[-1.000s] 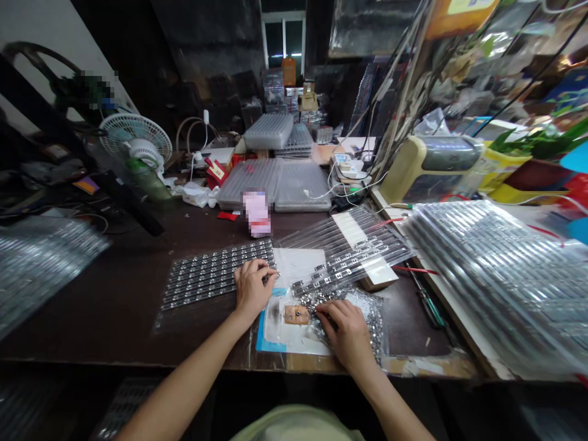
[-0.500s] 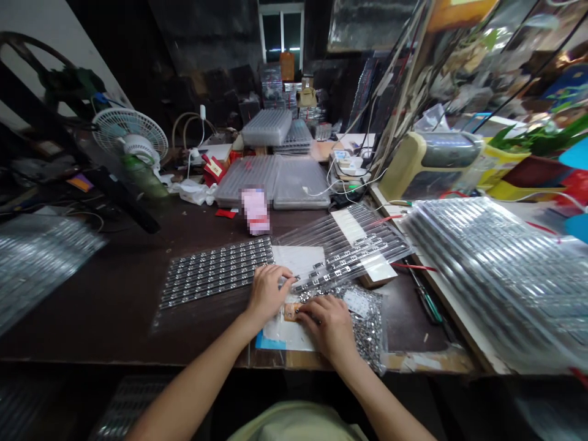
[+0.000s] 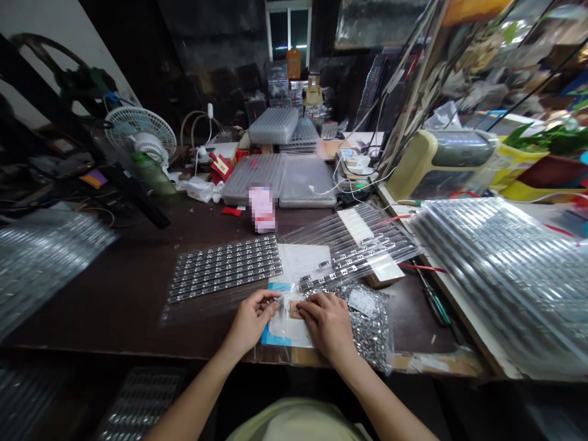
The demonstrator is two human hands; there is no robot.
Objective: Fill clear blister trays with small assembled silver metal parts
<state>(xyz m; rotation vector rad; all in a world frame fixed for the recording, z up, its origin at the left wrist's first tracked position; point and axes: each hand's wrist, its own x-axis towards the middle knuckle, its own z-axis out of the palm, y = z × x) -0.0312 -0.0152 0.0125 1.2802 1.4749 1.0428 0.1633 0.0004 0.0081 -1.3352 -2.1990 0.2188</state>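
Observation:
My left hand point(image 3: 252, 321) is over the left side of a white sheet with blue edges point(image 3: 272, 337). Its thumb and index finger are curled toward each other; anything between them is too small to make out. To its right, my right hand point(image 3: 329, 318) has its fingers pinched at a small orange-brown block point(image 3: 294, 310), hiding what they hold. A clear bag of small shiny metal parts point(image 3: 374, 331) lies under and beside my right hand. Behind the hands, a clear ribbed tray point(image 3: 356, 257) is partly filled with metal pieces. A filled tray of metal pieces point(image 3: 225, 266) lies left.
Stacked ribbed plastic trays point(image 3: 500, 275) stand at the right, with others point(image 3: 46, 263) at the left. A green-handled screwdriver point(image 3: 438, 303) lies near the right ledge. Behind are a pink packet point(image 3: 263, 209), closed clear trays point(image 3: 307, 184) and a white fan point(image 3: 140, 131).
My left hand has drawn back toward me and left, from near the partly filled tray to beside the orange-brown block. My right hand stays at the block. The view has shifted slightly.

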